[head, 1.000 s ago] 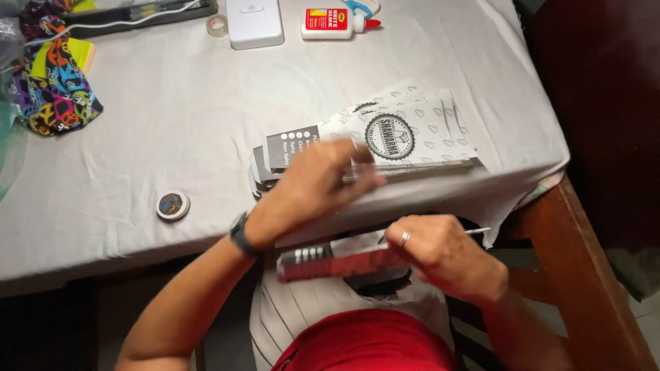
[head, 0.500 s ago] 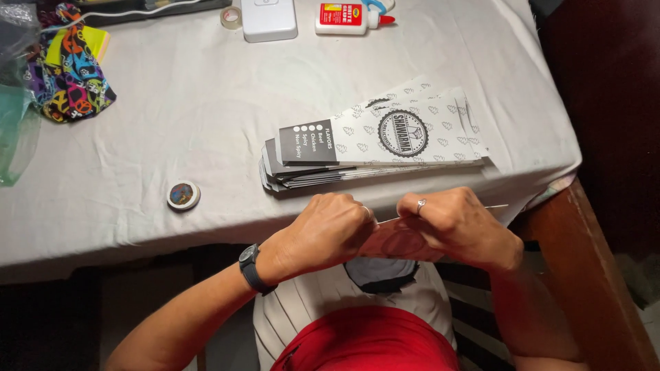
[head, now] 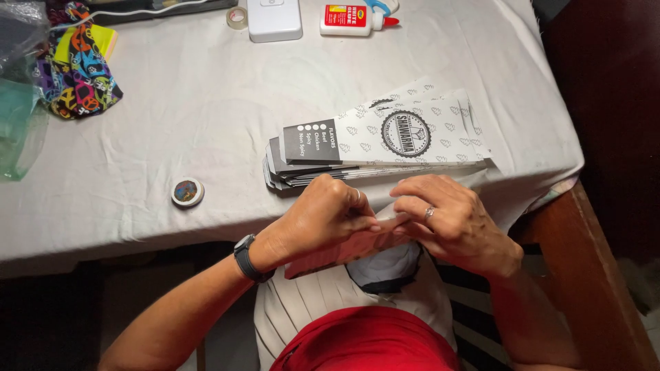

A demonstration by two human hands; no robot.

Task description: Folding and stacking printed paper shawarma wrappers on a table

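My left hand [head: 323, 216] and my right hand [head: 450, 216] meet at the near edge of the table, both pinching one flat printed paper sleeve [head: 344, 251] that lies across my lap, its brownish inner side up. My left wrist wears a dark watch; my right hand has a ring. Just beyond the hands, on the white tablecloth [head: 206, 124], lies a fanned stack of the same long paper sleeves [head: 378, 141], white with a round emblem and a dark end.
A small round tin [head: 187, 192] sits left of the stack. At the far edge are a glue bottle [head: 354, 17], a white box [head: 273, 18] and a tape roll [head: 237, 17]. Colourful cloth [head: 79, 69] and clear plastic bags [head: 17, 130] lie at the left. A wooden chair frame [head: 591, 275] stands at the right.
My left hand came back from the stack to the table edge and joined the right hand on the sleeve, which now lies more hidden under both hands.
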